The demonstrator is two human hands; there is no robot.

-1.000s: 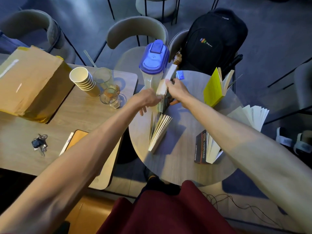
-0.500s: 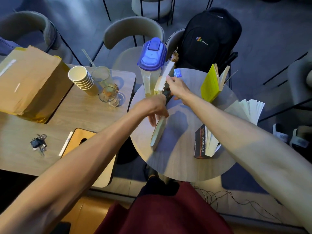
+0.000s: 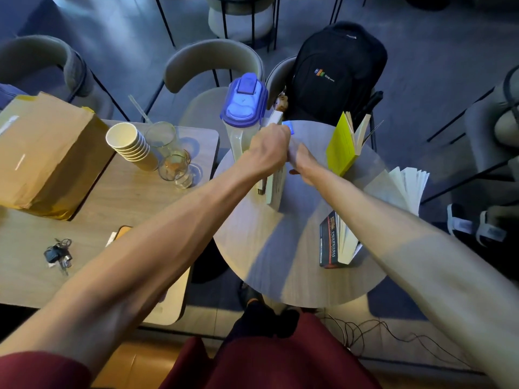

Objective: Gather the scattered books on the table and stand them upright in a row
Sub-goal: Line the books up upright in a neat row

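On the round table (image 3: 266, 248), a pale book (image 3: 276, 186) stands on edge next to another upright book (image 3: 274, 119) that leans against the jug. My left hand (image 3: 269, 150) grips the top of the pale book. My right hand (image 3: 300, 158) presses against these books from the right, mostly hidden behind my left hand. A yellow book (image 3: 341, 146) stands half open at the far right. A black-spined book (image 3: 334, 240) stands with its pages fanned near my right forearm. A white open book (image 3: 407, 183) hangs at the table's right edge.
A clear jug with a blue lid (image 3: 244, 108) stands at the table's far edge. The left wooden table holds paper cups (image 3: 129, 144), glasses (image 3: 174, 167), a cardboard box (image 3: 42, 153) and keys (image 3: 57, 255). A black backpack (image 3: 334, 74) sits on a chair behind.
My left hand lifted the book that lay open on the table, closed it and stood it on edge beside the upright book. My right hand stayed at the books.
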